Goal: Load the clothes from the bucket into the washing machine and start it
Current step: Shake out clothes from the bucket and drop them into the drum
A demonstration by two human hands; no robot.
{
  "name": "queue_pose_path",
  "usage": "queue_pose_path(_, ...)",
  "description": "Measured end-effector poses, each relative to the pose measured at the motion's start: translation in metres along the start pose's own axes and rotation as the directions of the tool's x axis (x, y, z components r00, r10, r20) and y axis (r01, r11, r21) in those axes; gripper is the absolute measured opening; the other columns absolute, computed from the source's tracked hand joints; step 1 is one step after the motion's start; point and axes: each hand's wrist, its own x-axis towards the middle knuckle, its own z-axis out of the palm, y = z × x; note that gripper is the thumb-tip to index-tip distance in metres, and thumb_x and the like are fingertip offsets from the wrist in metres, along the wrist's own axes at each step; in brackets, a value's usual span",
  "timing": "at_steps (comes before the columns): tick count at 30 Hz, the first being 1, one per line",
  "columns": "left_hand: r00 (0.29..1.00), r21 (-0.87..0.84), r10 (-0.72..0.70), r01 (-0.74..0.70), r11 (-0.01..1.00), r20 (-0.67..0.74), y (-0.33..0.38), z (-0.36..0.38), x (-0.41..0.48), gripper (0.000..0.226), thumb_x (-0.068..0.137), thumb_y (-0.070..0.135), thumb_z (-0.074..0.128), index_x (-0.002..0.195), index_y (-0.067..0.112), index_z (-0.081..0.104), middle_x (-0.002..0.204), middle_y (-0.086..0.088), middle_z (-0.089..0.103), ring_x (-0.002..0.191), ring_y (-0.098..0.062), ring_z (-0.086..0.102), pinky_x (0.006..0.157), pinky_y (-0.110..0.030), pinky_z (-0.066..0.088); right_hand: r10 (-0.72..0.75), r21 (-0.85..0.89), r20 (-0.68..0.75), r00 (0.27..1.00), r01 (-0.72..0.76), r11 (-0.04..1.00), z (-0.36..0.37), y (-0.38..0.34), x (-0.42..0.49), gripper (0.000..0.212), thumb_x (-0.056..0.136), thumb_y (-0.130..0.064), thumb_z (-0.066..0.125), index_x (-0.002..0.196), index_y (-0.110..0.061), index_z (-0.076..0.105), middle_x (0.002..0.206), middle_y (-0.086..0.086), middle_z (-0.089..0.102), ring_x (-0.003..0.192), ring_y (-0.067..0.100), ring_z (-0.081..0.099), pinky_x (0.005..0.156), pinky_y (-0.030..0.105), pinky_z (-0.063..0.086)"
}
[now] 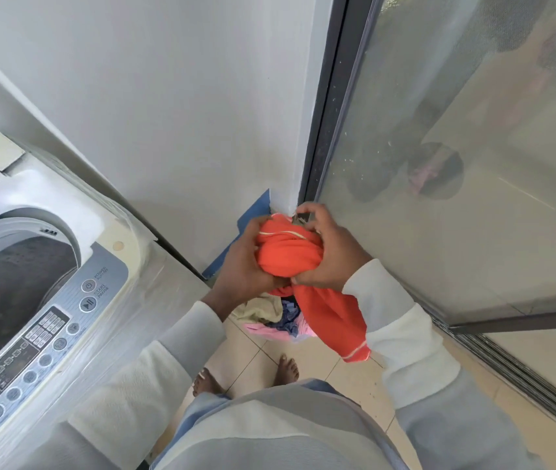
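A bunched orange garment [286, 252] is held in front of me above the floor. My left hand [242, 266] grips its left side and my right hand [327, 256] grips its right side. A loose end of the garment hangs down to the lower right. Below the hands lies a pile of clothes [270, 317], cream, pink and dark blue; the bucket under it is mostly hidden. The top-loading washing machine [114, 232] stands at the left with its lid up and its dark drum [9, 283] exposed. Its control panel [32, 347] faces me.
A white wall fills the space ahead, with blue tape [256, 212] at its base. A sliding glass door [456, 164] with a dark frame runs along the right, its track [524, 378] on the tiled floor. My bare feet [246, 374] stand on the tiles.
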Motion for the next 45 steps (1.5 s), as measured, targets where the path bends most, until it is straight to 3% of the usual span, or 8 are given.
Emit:
queue_pose_path(7, 0.992, -0.597, -0.127, 0.115, 0.794, 0.022, -0.009, 0.014, -0.003, 0.081, 0.049, 0.013, 0.081, 0.125, 0.015, 0.052, 0.109, -0.002, 0.067, 0.099, -0.016, 0.065, 0.072, -0.028, 0.054, 0.062, 0.163, -0.193, 0.979, -0.030, 0.986, 0.010, 0.028, -0.027, 0.120, 0.033, -0.059, 0.085, 0.136, -0.060, 0.024, 0.158, -0.006, 0.025, 0.145, 0.006, 0.017, 0.117, 0.026, 0.013)
queue_pose_path(9, 0.986, -0.658, -0.153, 0.155, 0.737, 0.062, -0.007, 0.024, -0.005, 0.084, 0.048, 0.012, 0.081, 0.127, 0.018, 0.052, 0.115, -0.003, 0.065, 0.102, -0.016, 0.064, 0.073, -0.028, 0.054, 0.060, 0.398, -0.199, 0.978, 0.025, 0.917, 0.023, 0.036, -0.031, 0.118, 0.037, -0.046, 0.088, 0.137, -0.054, 0.028, 0.150, -0.007, 0.035, 0.137, 0.002, 0.035, 0.108, 0.023, 0.035)
queue_pose_path(13, 0.957, -0.479, -0.150, 0.256, 0.840, 0.247, 0.004, 0.018, 0.001, 0.091, 0.047, 0.022, 0.080, 0.131, 0.031, 0.047, 0.124, -0.001, 0.061, 0.110, -0.016, 0.061, 0.083, -0.030, 0.051, 0.145, 0.502, -0.332, 0.932, 0.045, 0.863, 0.039, 0.046, -0.030, 0.097, 0.037, -0.038, 0.089, 0.124, -0.046, 0.049, 0.124, -0.026, 0.058, 0.113, -0.008, 0.055, 0.089, 0.011, 0.046)
queue_pose_path(18, 0.938, -0.046, 0.060, -0.047, 0.998, 0.342, 0.003, -0.018, 0.014, 0.128, 0.044, 0.031, 0.086, 0.147, 0.047, 0.012, 0.155, 0.002, 0.022, 0.143, -0.018, 0.029, 0.109, -0.029, 0.039, 0.075, 0.265, -0.323, 0.944, 0.014, 0.964, 0.027, 0.036, -0.026, 0.082, 0.043, -0.037, 0.084, 0.119, -0.045, 0.056, 0.123, -0.018, 0.062, 0.114, 0.001, 0.058, 0.101, 0.029, 0.047)
queue_pose_path(22, 0.946, 0.442, 0.204, -0.299, 0.846, 0.250, 0.009, 0.005, 0.012, 0.117, 0.043, 0.050, 0.080, 0.145, 0.042, 0.023, 0.138, 0.005, 0.040, 0.123, -0.017, 0.049, 0.100, -0.031, 0.046, 0.024, -0.045, -0.252, 0.967, -0.036, 0.998, 0.019, 0.015, -0.019, 0.088, 0.044, -0.048, 0.070, 0.128, -0.050, 0.048, 0.129, -0.013, 0.060, 0.117, 0.014, 0.058, 0.100, 0.034, 0.047)
queue_pose_path(27, 0.998, 0.043, 0.036, -0.039, 0.998, 0.060, 0.002, 0.001, 0.013, 0.091, 0.035, 0.040, 0.080, 0.122, 0.030, 0.055, 0.107, 0.017, 0.064, 0.095, 0.004, 0.061, 0.076, -0.009, 0.046, 0.026, 0.152, -0.227, 0.974, 0.010, 0.988, -0.001, 0.016, -0.022, 0.094, 0.043, -0.048, 0.088, 0.124, -0.056, 0.041, 0.123, -0.017, 0.058, 0.112, 0.003, 0.057, 0.093, 0.026, 0.049)
queue_pose_path(34, 0.995, -0.492, -0.093, 0.094, 0.865, 0.026, 0.000, 0.016, 0.002, 0.081, 0.040, 0.019, 0.076, 0.117, 0.026, 0.055, 0.096, 0.013, 0.068, 0.086, -0.008, 0.065, 0.063, -0.019, 0.052, 0.033, 0.391, -0.192, 0.981, 0.045, 0.919, 0.004, 0.038, -0.031, 0.107, 0.042, -0.045, 0.087, 0.136, -0.044, 0.035, 0.134, -0.020, 0.048, 0.124, -0.004, 0.048, 0.098, 0.018, 0.042)
queue_pose_path(45, 0.917, -0.151, 0.042, 0.020, 0.988, 0.396, 0.007, -0.013, 0.003, 0.137, 0.041, 0.024, 0.099, 0.149, 0.039, 0.014, 0.148, -0.007, 0.035, 0.130, -0.027, 0.049, 0.097, -0.048, 0.051, 0.140, 0.279, -0.310, 0.940, -0.050, 0.959, 0.008, 0.021, -0.026, 0.067, 0.052, -0.010, 0.093, 0.106, -0.032, 0.060, 0.098, -0.010, 0.067, 0.087, 0.007, 0.063, 0.080, 0.023, 0.052)
